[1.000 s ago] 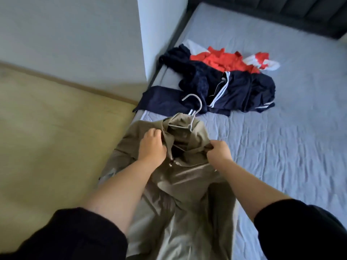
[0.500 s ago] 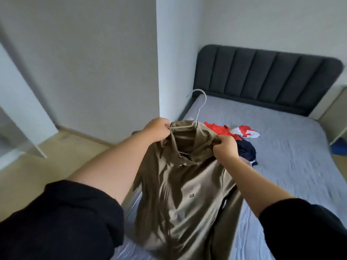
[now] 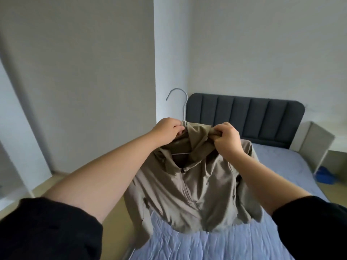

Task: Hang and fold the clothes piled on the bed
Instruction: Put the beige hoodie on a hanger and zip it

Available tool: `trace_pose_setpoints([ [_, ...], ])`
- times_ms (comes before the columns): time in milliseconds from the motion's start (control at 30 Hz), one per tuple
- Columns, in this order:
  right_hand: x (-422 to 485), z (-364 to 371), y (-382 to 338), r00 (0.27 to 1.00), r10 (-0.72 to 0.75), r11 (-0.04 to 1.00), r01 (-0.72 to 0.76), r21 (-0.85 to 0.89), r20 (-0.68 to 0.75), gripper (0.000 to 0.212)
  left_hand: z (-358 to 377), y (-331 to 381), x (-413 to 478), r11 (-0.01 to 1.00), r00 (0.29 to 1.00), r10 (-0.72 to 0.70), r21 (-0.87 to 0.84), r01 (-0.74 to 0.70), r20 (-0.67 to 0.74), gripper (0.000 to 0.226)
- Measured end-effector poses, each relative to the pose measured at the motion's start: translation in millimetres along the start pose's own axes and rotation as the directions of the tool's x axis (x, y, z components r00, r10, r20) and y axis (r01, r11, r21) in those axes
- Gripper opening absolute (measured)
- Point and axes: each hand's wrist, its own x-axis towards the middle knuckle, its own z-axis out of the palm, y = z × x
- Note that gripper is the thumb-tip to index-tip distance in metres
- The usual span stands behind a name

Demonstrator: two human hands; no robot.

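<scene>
1 item in progress | held jacket [image 3: 189, 184] up on hanger [image 3: 180, 102] at 12 o'clock above bed [image 3: 187, 246] | gripped hanger neck with left hand [image 3: 168, 131], pinched collar at 1 o'clock with right hand [image 3: 228, 139] | judged draping nearly done; hanging it up and all folding left.

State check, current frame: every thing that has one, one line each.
jacket: on the hanger, held up over the bed, zip looks closed.
hanger: inside the jacket, hook upright, hung on nothing.
left hand: grips the jacket collar by the hook.
right hand: pinches the hood fabric.
bed: sheet wrinkled.
</scene>
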Motion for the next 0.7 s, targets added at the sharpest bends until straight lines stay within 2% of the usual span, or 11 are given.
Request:
trace_pose_setpoints([
  [67,5,-10,-5,0.981,0.071,0.997,-0.065,0.037,-0.178,0.022,-8,3,-1,0.999,0.994,0.007,-0.043,-0.012,-0.110,0.034],
  [133,7,-16,-6,0.953,0.147,0.982,-0.172,-0.075,-0.263,0.031,-15,5,-3,0.998,0.986,0.017,-0.053,-0.026,-0.165,0.033],
  [200,5,-19,-8,0.956,0.234,0.943,-0.267,-0.199,-0.176,0.027,-21,7,-5,0.999,0.982,0.028,-0.038,-0.036,-0.188,0.033],
  [267,3,-19,-9,0.949,0.315,0.928,-0.313,-0.203,-0.025,0.017,-26,5,-9,0.999,0.982,0.037,-0.001,-0.038,-0.186,0.034],
  [333,5,-20,-13,0.949,0.316,0.937,-0.309,-0.161,0.018,0.016,-32,1,-14,0.999,0.984,0.041,0.041,-0.034,-0.175,0.036],
  [367,5,-20,-16,0.956,0.293,0.949,-0.293,-0.113,-0.020,0.017,-34,-2,-16,0.998,0.986,0.035,0.059,-0.026,-0.162,0.037],
  [467,8,-21,-36,0.932,0.214,0.976,-0.189,0.110,-0.293,0.017,-40,-10,-20,0.988,0.995,0.049,0.148,-0.036,-0.086,0.037],
  [500,9,-21,-42,0.919,0.198,0.978,-0.159,0.138,-0.340,0.017,-41,-11,-22,0.979,0.997,0.057,0.200,-0.045,-0.055,0.037],
  [600,12,-20,-52,0.936,0.205,0.979,-0.201,0.045,-0.284,0.017,-38,-14,-28,0.954,0.998,0.065,0.291,-0.067,0.015,0.039],
  [700,14,-17,-60,0.902,0.250,0.965,-0.202,0.167,-0.352,0.019,-33,-19,-35,0.958,0.998,0.042,0.280,-0.056,0.054,0.037],
])
